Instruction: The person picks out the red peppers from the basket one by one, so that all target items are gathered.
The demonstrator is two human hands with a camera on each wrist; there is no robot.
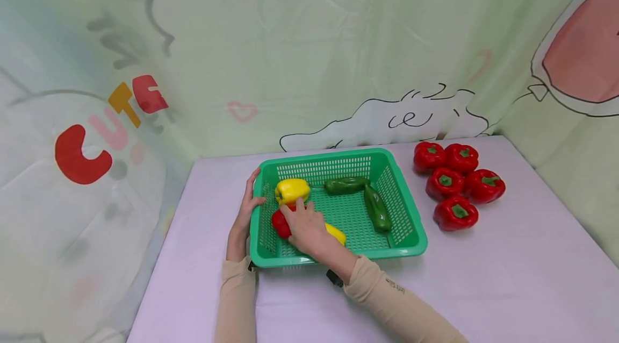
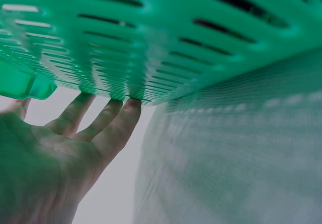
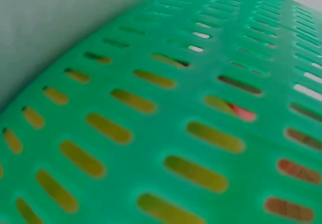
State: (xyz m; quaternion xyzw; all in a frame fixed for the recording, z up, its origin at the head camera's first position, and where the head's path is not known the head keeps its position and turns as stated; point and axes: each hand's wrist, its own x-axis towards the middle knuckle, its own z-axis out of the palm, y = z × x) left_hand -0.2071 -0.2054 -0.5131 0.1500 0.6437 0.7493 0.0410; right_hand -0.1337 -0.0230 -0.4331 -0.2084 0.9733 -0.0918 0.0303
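A green plastic basket (image 1: 417, 235) with slotted walls stands on the table. My left hand (image 1: 247, 208) holds its left side, thumb over the rim; in the left wrist view the fingers (image 2: 118, 126) press the outer wall. Inside the basket, my right hand (image 1: 309, 227) grips a red bell pepper (image 1: 279, 224), partly covered by the hand. Just behind that pepper lies a yellow bell pepper (image 1: 292, 191). Another yellow pepper (image 1: 336, 234) is partly hidden by my right hand. Through the slots, the right wrist view shows yellow and red, but not the hand clearly.
Two long green peppers, one along the back (image 1: 345, 185) and one at the right (image 1: 377, 208), lie in the basket. Several red bell peppers (image 1: 445, 183) are grouped on the pale table (image 1: 522, 268) to the right. A printed curtain (image 1: 309, 63) hangs behind.
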